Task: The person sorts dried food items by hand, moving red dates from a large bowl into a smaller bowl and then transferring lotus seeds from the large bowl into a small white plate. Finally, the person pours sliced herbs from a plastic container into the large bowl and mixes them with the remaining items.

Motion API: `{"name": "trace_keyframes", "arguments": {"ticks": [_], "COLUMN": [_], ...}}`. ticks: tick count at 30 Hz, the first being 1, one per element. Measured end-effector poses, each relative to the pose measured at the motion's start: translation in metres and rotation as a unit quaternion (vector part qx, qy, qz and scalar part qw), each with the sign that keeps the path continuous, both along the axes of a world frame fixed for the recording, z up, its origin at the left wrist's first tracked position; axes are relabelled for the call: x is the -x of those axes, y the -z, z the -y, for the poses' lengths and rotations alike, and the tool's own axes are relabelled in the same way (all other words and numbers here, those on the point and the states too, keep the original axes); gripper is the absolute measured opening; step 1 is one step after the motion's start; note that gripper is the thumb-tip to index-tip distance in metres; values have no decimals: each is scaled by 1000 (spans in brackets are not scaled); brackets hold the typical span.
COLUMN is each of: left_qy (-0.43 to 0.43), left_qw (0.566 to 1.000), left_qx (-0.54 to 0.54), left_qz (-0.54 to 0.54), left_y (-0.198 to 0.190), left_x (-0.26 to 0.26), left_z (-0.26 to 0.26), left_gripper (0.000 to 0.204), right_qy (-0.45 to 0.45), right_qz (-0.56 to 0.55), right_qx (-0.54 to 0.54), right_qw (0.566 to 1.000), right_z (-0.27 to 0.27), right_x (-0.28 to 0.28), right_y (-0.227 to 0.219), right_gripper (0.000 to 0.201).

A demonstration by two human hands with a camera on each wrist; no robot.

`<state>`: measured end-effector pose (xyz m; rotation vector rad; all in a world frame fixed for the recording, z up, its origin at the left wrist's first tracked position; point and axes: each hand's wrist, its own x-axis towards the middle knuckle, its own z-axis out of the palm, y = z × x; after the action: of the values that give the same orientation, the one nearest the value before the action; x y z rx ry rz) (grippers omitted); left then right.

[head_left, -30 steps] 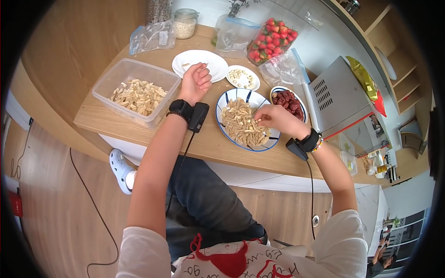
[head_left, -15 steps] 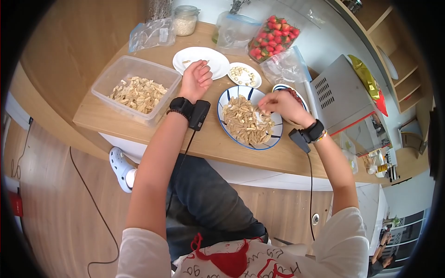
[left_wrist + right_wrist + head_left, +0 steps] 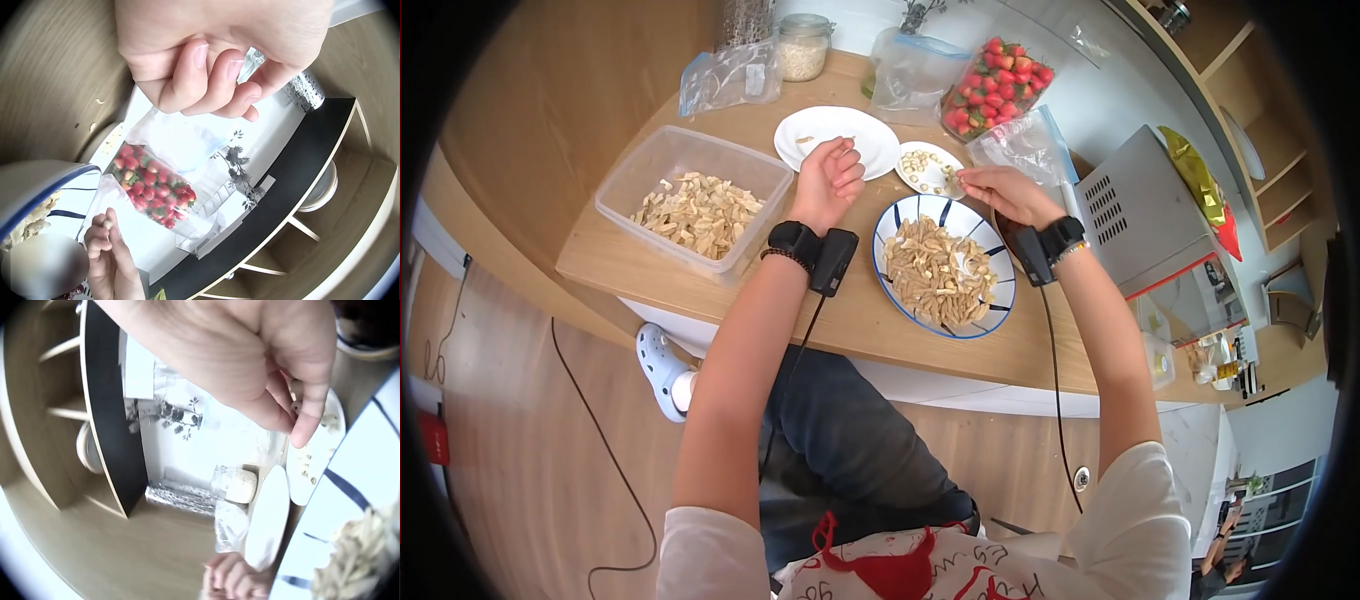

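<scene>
My right hand (image 3: 1010, 195) is over the edge of a small white plate (image 3: 954, 162) with several round, pale lotus seeds (image 3: 916, 160) on it. Between its thumb and finger it pinches a small pale piece (image 3: 108, 223), which looks like another such seed. Below it sits a white bowl (image 3: 990, 238) with blue stripes, heaped with light brown dried pieces (image 3: 935, 280). My left hand (image 3: 828, 185) hangs palm up, fingers loosely curled with nothing in them. It overlaps the near edge of a larger white plate (image 3: 870, 150), where a few small bits lie.
A clear plastic tub (image 3: 615, 190) of pale dried slices stands at the left. Behind are a glass jar (image 3: 803, 55), plastic bags (image 3: 915, 75) and a pack of strawberries (image 3: 997, 88). A grey appliance (image 3: 1140, 200) bounds the right side. The bowl of red dates is mostly hidden behind my right wrist.
My right hand has come up out of the striped bowl and moved away from me to the small plate, pinching a small piece. My left hand has stayed in place.
</scene>
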<state>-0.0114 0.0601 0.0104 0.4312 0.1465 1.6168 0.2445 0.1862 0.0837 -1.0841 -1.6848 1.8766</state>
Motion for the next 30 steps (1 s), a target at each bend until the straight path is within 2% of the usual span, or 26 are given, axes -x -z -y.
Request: {"name": "trace_keyframes", "arguments": {"ticks": [3,6,9,11,16,19,20,24,28,30], "left_qy": [-2,-2,-4,-9,3,1,0,-4,2,8], "left_qw": [1000,1000,1000,1000,1000,1000,1000,1000,1000,1000], "left_qx": [-4,-3,2,11,-2,-1,0,3,-3,-12], "left_qz": [-4,-7,-7,-9,-12,-16,-17,-14,-9,-7], "left_y": [0,0,-1,-1,0,0,1,0,0,2], "left_x": [0,0,0,-1,0,0,0,-1,0,2], "left_z": [0,1,0,1,-1,0,0,1,0,0], "left_gripper": [12,12,12,12,12,13,13,13,13,13], "right_qy": [-45,-72,-44,-64,-178,-272,-271,-329,-332,-334], "right_qz": [84,132,120,139,126,236,270,265,245,247], "right_qx": [-94,-139,-160,-181,-175,-263,-312,-416,-427,-453], "right_qw": [991,979,979,971,960,895,870,805,805,789], "right_z": [-9,-13,-6,4,56,85,93,104,117,119], "right_x": [17,28,33,28,8,-2,-4,-9,-11,-11], "right_y": [2,7,9,0,-30,-32,-29,-23,-12,-10], "right_gripper": [31,35,38,42,43,38,33,30,26,23]}}
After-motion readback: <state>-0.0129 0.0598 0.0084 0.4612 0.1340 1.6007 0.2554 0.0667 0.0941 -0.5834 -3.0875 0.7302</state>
